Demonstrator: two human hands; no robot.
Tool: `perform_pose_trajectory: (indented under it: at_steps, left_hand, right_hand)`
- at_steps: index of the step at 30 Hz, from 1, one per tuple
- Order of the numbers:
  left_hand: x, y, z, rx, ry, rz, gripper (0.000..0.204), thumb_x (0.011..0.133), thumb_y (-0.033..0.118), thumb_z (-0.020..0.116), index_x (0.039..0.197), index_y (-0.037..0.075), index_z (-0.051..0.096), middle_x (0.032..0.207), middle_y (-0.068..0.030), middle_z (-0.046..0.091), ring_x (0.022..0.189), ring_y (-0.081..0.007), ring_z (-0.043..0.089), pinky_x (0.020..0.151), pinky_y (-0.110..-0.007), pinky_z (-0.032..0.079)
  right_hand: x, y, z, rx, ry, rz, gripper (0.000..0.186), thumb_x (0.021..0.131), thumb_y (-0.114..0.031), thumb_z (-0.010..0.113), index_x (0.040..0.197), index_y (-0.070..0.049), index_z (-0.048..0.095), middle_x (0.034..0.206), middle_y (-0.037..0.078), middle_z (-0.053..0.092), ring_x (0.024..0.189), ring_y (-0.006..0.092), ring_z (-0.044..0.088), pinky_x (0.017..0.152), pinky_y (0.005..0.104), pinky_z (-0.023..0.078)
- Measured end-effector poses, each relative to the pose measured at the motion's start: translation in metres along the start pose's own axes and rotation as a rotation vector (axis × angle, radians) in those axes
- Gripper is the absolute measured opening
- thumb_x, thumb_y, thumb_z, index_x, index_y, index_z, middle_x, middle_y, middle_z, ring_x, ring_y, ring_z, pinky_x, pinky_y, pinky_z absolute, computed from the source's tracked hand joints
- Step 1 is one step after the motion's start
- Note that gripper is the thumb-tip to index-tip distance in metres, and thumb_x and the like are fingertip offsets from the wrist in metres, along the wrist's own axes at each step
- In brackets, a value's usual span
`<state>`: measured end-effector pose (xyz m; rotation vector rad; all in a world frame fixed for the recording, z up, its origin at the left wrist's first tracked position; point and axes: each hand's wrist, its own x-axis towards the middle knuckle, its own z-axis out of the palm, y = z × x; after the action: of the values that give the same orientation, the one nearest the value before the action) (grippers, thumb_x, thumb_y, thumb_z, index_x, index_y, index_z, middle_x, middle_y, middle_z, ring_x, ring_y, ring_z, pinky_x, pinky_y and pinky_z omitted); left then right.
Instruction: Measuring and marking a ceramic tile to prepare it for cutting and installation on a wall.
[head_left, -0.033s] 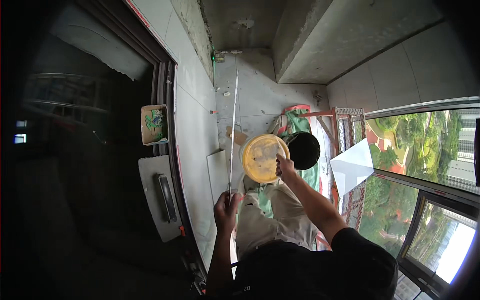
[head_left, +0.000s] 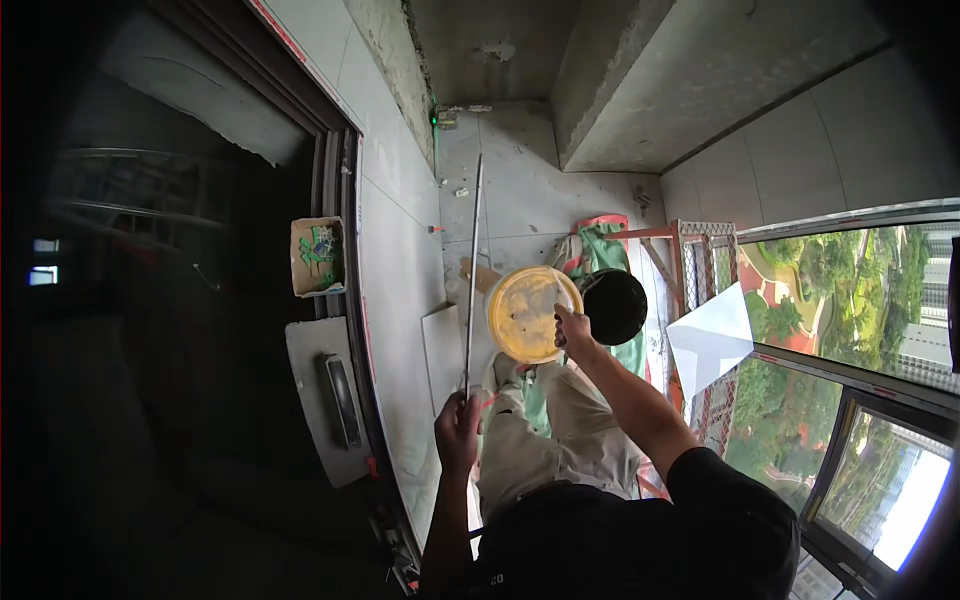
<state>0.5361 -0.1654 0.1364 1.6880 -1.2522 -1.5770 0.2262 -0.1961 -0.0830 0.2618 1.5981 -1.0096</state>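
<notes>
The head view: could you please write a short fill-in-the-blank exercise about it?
The long thin strip is held in the person's ____.
In the picture, the black bucket is to the ____ of the yellow bucket.
The cardboard box holds small pieces mostly coloured ____.
Missing words: left hand; right; green.

Smooth metal rod (head_left: 473, 275), rough concrete (head_left: 520, 75)

Head view, I see left hand (head_left: 459, 428) gripping one end of a long thin strip (head_left: 473, 270). Right hand (head_left: 573, 330) over yellow bucket (head_left: 492, 318); can't make out its grip. Black bucket (head_left: 614, 307) just beside. Far left: black-handled trowel (head_left: 340, 400) near open box (head_left: 301, 280) of green pieces (head_left: 318, 257).
</notes>
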Motion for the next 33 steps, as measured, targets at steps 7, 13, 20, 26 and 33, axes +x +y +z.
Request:
perform_pose_trajectory:
  at_steps: [7,13,20,26,33]
  left_hand:
    - [-0.042,-0.034,-0.002,0.113,0.190,-0.139,0.030,0.113,0.030,0.069,0.108,0.002,0.078,0.077,-0.0055,0.070,0.070,-0.0120,0.068,0.065,-0.032,0.053]
    - [-0.041,-0.009,0.074,0.048,0.295,-0.290,0.028,0.111,0.024,0.072,0.111,-0.003,0.078,0.085,-0.0072,0.077,0.078,-0.0153,0.075,0.074,-0.033,0.062]
    - [-0.012,-0.005,0.109,-0.005,0.309,-0.430,0.023,0.112,0.019,0.068,0.113,-0.002,0.078,0.084,-0.0054,0.075,0.075,-0.0129,0.070,0.072,-0.031,0.056]
    - [0.014,0.005,0.105,0.021,0.403,-0.480,0.025,0.110,0.021,0.069,0.108,-0.003,0.075,0.080,-0.0043,0.070,0.073,-0.0133,0.067,0.070,-0.030,0.055]
    - [0.052,0.003,0.110,0.031,0.374,-0.397,0.021,0.111,0.018,0.070,0.110,-0.003,0.075,0.082,-0.0054,0.073,0.069,-0.0128,0.069,0.068,-0.031,0.057]
  right_hand:
    - [0.166,-0.036,0.105,-0.459,-0.179,-0.064,0.035,0.095,-0.040,0.080,0.100,-0.007,0.071,0.075,0.007,0.065,0.069,0.0265,0.067,0.063,0.0476,0.056]
    - [0.296,-0.077,0.114,-0.789,-0.026,-0.251,0.044,0.089,-0.041,0.079,0.116,-0.006,0.081,0.114,0.020,0.081,0.112,0.0375,0.077,0.098,0.0504,0.058]
    - [0.393,-0.105,0.107,-1.072,0.001,-0.334,0.047,0.094,-0.036,0.078,0.129,-0.006,0.078,0.125,0.020,0.080,0.115,0.0357,0.077,0.096,0.0500,0.060]
    - [0.431,-0.139,0.125,-1.243,-0.029,-0.330,0.053,0.091,-0.042,0.075,0.132,-0.009,0.076,0.120,0.024,0.080,0.118,0.0414,0.076,0.102,0.0514,0.059]
    - [0.329,-0.094,0.130,-1.605,-0.644,-0.490,0.049,0.101,-0.054,0.067,0.131,-0.018,0.082,0.132,0.018,0.078,0.127,0.0387,0.071,0.110,0.0492,0.057]
